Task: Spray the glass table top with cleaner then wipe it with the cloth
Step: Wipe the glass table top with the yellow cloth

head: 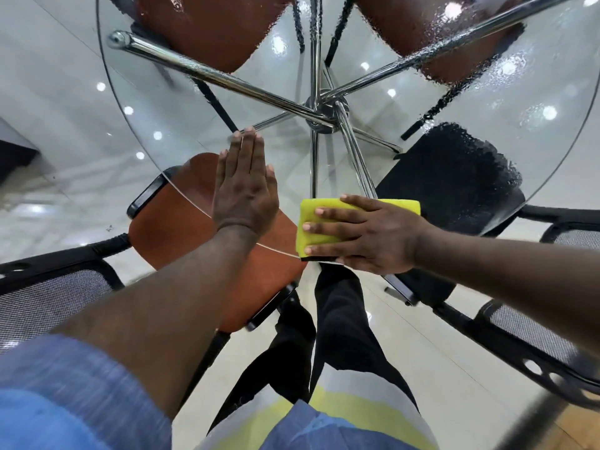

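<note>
Glossy pale floor shows through the round glass desk top [285,164], with chrome legs [324,112] fanning out beneath it and a brown chair seat [181,228] and a black chair seat [454,177] tucked under the near side.

We have the left hand [245,190] open and flat on the glass, fingers together and pointing to 12 o'clock. The right hand [367,233] presses open fingers down on the yellow sponge [396,206] that serves as our cloth; its fingers point to 9 o'clock. The sponge sits at the desk's 6 o'clock rim, its near edge right at the lip, long axis running 9 to 3.

Cleaner droplets [506,69] lie thick from 12 round to 3 o'clock, well apart from the sponge; the glass around our left hand looks clear. So the wet ground is ahead and to the right, and the right hand is both nearer and already loaded.

We judge the next stroke should push toward 1 o'clock, where the glass is open. The near rim leaves no room to pull back.
</note>
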The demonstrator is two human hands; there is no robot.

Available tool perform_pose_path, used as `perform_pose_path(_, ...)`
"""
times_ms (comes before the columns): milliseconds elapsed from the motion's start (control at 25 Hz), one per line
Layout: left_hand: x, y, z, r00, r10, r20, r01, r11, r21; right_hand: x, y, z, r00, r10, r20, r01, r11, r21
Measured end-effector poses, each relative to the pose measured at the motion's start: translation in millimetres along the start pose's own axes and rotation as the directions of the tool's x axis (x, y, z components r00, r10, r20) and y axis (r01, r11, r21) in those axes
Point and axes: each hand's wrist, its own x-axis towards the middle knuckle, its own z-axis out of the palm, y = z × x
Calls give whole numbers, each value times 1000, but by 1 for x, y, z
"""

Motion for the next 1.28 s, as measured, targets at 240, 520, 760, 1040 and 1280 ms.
perform_pose_path(240, -7, 1, 0, 1000, -9, 14, 9, 1000, 3, -23, -21, 9, 951, 307, -33, -305, 951, 43)
perform_pose_path(520, -6, 3, -4, 1000, 8, 8, -8, 1000, 5, -2, -11, -1, 679, 729, -89, -724, 685, 87)
perform_pose_path(760, 6, 13, -14, 1000, 10, 26, -11, 999, 46, 6, 83, -8, 539, 836, -101, -822, 549, 154)
perform_pose_path(1040, 17, 54, -2, 945, 323, 48, -324, 946, 11, 9, 11, -7, 519, 852, -68, -843, 523, 127)
perform_pose_path(1280, 15, 57, 7, 942, 327, 71, -330, 943, 47, 17, 127, -18, 462, 884, -62, -863, 465, 196)
